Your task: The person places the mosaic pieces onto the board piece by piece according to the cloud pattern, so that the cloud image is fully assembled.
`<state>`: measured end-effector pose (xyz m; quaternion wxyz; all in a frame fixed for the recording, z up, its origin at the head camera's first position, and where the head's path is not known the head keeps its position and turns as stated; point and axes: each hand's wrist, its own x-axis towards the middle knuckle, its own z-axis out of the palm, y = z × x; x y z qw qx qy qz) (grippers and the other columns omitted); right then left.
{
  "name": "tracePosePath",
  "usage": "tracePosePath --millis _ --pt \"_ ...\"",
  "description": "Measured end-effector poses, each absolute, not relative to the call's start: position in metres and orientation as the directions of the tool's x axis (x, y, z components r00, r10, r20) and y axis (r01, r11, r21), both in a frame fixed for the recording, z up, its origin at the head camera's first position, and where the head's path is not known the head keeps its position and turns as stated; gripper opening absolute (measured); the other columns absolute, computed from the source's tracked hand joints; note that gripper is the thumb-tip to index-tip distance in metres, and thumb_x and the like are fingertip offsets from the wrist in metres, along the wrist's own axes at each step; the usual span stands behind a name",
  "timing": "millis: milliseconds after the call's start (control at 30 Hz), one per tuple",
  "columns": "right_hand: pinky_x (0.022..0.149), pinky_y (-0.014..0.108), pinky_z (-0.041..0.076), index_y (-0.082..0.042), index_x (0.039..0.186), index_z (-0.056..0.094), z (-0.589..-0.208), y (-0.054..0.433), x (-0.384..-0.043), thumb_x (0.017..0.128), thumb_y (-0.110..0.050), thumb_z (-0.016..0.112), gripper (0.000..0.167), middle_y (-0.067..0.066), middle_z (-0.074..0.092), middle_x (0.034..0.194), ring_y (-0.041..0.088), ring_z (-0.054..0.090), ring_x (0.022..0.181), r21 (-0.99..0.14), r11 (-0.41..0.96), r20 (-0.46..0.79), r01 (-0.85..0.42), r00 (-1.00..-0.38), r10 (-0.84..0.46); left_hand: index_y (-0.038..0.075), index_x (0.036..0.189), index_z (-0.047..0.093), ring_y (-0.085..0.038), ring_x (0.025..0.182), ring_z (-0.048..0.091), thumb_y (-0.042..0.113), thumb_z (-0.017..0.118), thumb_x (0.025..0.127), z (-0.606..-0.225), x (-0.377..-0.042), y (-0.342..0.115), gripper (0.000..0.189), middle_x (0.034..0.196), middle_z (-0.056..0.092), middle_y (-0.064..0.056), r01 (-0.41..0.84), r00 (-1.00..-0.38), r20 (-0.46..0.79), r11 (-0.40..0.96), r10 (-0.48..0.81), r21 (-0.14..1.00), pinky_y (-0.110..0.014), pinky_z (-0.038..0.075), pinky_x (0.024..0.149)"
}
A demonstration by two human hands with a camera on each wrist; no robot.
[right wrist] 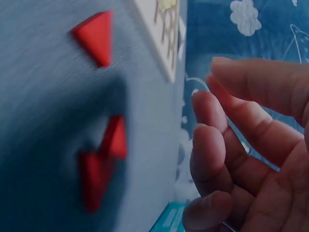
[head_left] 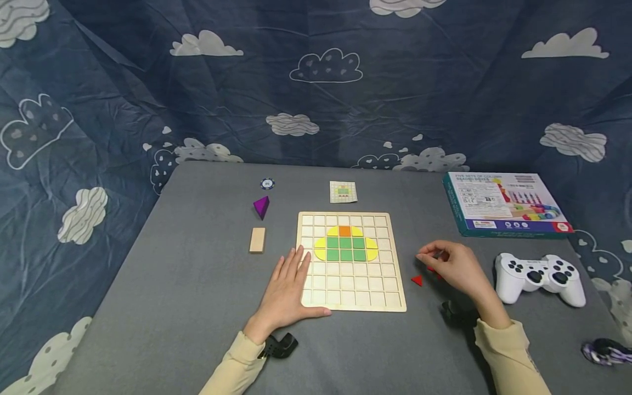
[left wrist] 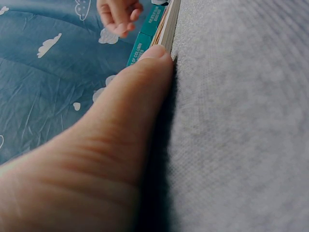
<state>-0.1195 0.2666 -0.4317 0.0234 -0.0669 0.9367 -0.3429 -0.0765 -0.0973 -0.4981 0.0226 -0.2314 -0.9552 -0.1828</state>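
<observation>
A square wooden grid board [head_left: 353,299] lies mid-table with green, yellow and orange tiles in its upper squares. My left hand [head_left: 285,299] rests spread at the board's lower left corner, fingers along the left side and thumb at the near edge. To the right of the board my right hand [head_left: 456,269] hovers above several red triangle pieces [right wrist: 96,41]. Its fingers are loosely bent with thumb and index tips close together, and no piece shows between them. One red triangle [head_left: 417,280] lies left of the hand; others are partly hidden beneath it.
Beyond the board lies a small pattern card [head_left: 343,192]. To its left are a poker chip [head_left: 267,184], a purple pyramid-like block [head_left: 261,207] and a wooden block [head_left: 257,240]. A game box [head_left: 508,206], a white game controller [head_left: 540,277] and a dark cord-like bundle [head_left: 607,351] occupy the right side.
</observation>
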Motion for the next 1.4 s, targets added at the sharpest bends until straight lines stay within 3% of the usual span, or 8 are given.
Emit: tracePosePath --millis 333,867,1133,1400 --pt "0.051 0.025 0.037 -0.009 0.09 0.073 -0.441 0.275 -0.106 0.08 -0.016 0.077 0.012 -0.004 0.057 0.074 0.013 0.048 0.063 -0.595 0.789 -0.092 -0.156 -0.961 -0.259 0.003 0.151 0.016 -0.028 0.143 0.006 0.079 0.061 0.066 -0.499 -0.076 -0.098 0.123 0.157 0.01 -0.015 0.454 -0.89 0.13 0.826 0.437 0.334 -0.043 0.004 0.114" --pt "0.051 0.025 0.036 -0.011 0.083 0.072 -0.445 0.272 -0.105 0.078 -0.018 0.08 0.012 -0.005 0.057 0.071 0.011 0.046 0.06 -0.59 0.788 -0.116 -0.175 -0.948 -0.297 0.002 0.151 0.016 -0.028 0.143 0.006 0.078 0.062 0.066 -0.499 -0.077 -0.098 0.123 0.157 0.01 -0.015 0.462 -0.887 0.142 0.824 0.44 0.328 -0.043 0.005 0.114" --pt "0.052 0.024 0.036 -0.014 0.077 0.065 -0.443 0.272 -0.11 0.075 -0.016 0.082 0.017 -0.007 0.053 0.068 0.008 0.045 0.059 -0.572 0.773 -0.075 -0.273 -0.922 -0.381 0.002 0.151 0.016 -0.028 0.143 0.005 0.079 0.061 0.066 -0.501 -0.077 -0.098 0.123 0.157 0.01 -0.015 0.46 -0.888 0.141 0.823 0.439 0.333 -0.042 0.004 0.114" --pt "0.048 0.024 0.037 -0.012 0.077 0.066 -0.448 0.267 -0.104 0.074 -0.01 0.081 0.015 -0.006 0.057 0.068 0.01 0.047 0.056 -0.609 0.769 -0.072 -0.196 -0.951 -0.299 0.002 0.151 0.015 -0.028 0.143 0.005 0.079 0.06 0.066 -0.5 -0.077 -0.098 0.123 0.157 0.01 -0.015 0.462 -0.886 0.142 0.818 0.441 0.342 -0.042 0.003 0.114"
